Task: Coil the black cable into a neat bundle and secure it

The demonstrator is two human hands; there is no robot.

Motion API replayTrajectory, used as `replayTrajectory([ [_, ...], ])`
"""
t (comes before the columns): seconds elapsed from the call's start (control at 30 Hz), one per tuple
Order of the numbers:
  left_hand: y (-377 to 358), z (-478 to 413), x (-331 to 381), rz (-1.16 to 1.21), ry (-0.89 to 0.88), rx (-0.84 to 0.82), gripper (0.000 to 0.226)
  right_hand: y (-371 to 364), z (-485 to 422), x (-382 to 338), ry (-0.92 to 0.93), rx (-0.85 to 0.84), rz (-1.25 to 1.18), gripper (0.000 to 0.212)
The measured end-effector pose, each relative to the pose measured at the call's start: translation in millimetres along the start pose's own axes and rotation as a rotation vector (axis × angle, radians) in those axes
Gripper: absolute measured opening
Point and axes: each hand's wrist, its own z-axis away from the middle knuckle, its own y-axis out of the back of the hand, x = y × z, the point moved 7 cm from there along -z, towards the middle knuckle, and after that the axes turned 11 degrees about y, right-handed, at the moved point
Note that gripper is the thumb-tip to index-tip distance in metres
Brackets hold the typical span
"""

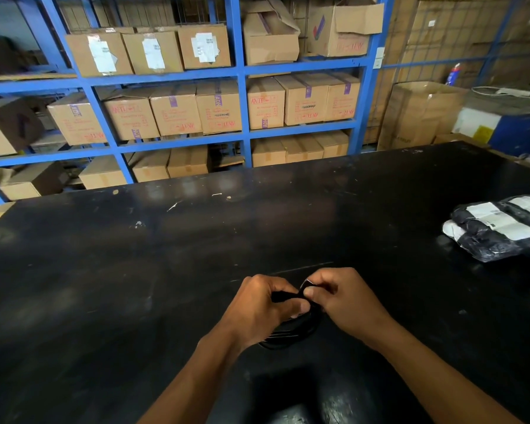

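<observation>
A coiled black cable (291, 332) hangs in loops between my two hands, just above the black table (166, 270) near its front edge. My left hand (263, 310) is closed around the top of the coil. My right hand (343, 301) pinches a thin black strap or tie (306, 284) at the top of the bundle, thumb and forefinger pressed together. The lower loops show below my left palm; the rest of the cable is hidden by my fingers and hard to tell from the dark tabletop.
Clear bags holding black items with white labels (502, 228) lie at the table's right edge. Blue metal shelving (242, 102) full of cardboard boxes stands behind the table. More boxes and a blue-and-white unit (508, 123) sit at the back right.
</observation>
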Motion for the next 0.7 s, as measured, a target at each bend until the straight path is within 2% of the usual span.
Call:
replayTrajectory([
  [0.1,4,1,-6,0.153,0.064,0.087,0.015,0,2,5,-0.01,0.05,0.026,0.013],
  [0.17,9,2,-13,0.214,0.112,0.157,0.016,-6,5,8,-0.033,0.032,-0.082,0.013],
  [0.23,12,2,-16,0.163,0.12,0.202,0.016,-14,8,8,-0.066,-0.023,-0.202,0.015],
  [0.37,15,2,-8,0.062,0.069,0.22,0.015,-18,11,8,-0.122,-0.075,-0.29,0.025],
  [0.53,15,3,-1,0.048,0.048,0.298,0.016,-23,12,12,-0.127,0.057,-0.26,0.037],
  [0.6,16,2,0,0.03,0.043,0.295,0.016,-28,16,17,-0.161,0.102,-0.324,0.04],
  [0.7,15,1,-1,-0.013,0.048,0.252,0.016,-35,20,17,-0.22,0.018,-0.457,0.044],
])
